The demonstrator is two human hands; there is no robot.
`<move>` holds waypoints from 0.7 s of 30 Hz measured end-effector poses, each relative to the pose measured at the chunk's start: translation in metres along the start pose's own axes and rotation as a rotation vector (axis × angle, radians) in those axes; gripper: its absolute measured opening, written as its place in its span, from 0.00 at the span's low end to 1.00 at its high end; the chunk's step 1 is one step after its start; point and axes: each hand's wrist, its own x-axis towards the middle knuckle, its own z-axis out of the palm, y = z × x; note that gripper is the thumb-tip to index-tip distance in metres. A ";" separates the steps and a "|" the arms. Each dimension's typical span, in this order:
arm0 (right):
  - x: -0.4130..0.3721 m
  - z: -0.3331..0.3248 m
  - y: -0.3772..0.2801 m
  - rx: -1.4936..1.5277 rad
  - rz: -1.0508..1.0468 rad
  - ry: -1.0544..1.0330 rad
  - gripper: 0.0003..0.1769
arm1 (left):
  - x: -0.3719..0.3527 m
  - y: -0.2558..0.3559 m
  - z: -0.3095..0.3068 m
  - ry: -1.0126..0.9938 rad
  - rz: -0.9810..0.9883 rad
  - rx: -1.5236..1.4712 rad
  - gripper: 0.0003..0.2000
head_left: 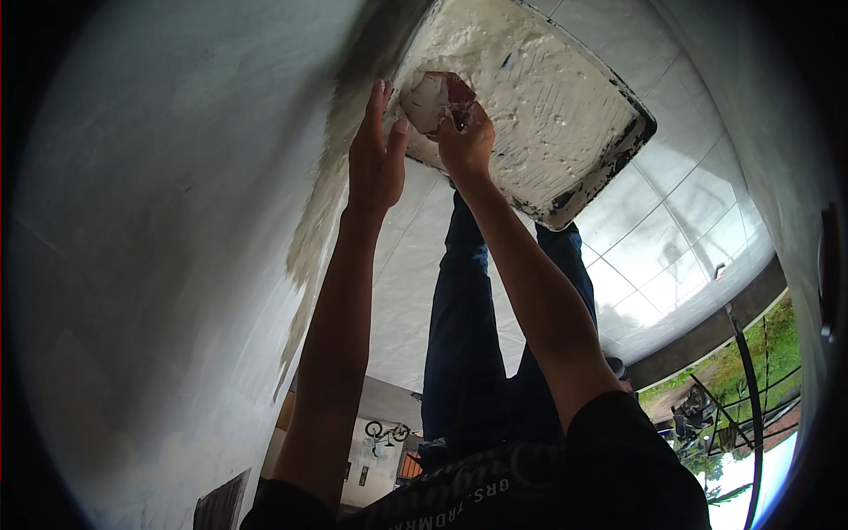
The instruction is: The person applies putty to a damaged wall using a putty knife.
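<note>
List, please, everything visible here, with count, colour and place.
Tray: 1, black-edged, top centre.
Paste: 1 layer, cream, in tray.
Hand tool: 1, dark red and cream, tray's left.
Wall: 1, grey with cream patch, left.
Floor tiles: several, pale grey, centre, right.
Bicycle: 1, colour unclear, bottom background.
Grass: 1 area, green, lower right.
Background clutter: uncounted, dark, lower right.
Jeans: 1 pair, dark blue, centre.
T-shirt: 1, black, bottom.
Left hand: 1, bare, open at tray's left edge.
Right hand: 1, bare, on hand tool.

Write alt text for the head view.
The right hand holds what looks like a smeared scraper over pale paste in a tray; the left hand is by the tray's edge, near a grey wall. Dark trousers and floor tiles also show.
</note>
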 end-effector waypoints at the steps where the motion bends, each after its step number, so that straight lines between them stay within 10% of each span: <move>1: 0.000 0.001 0.002 0.027 0.035 -0.001 0.13 | 0.000 0.001 0.000 -0.004 -0.013 0.011 0.32; 21: 0.013 -0.023 0.019 0.362 0.123 -0.362 0.13 | 0.009 0.007 -0.005 -0.051 -0.047 -0.028 0.32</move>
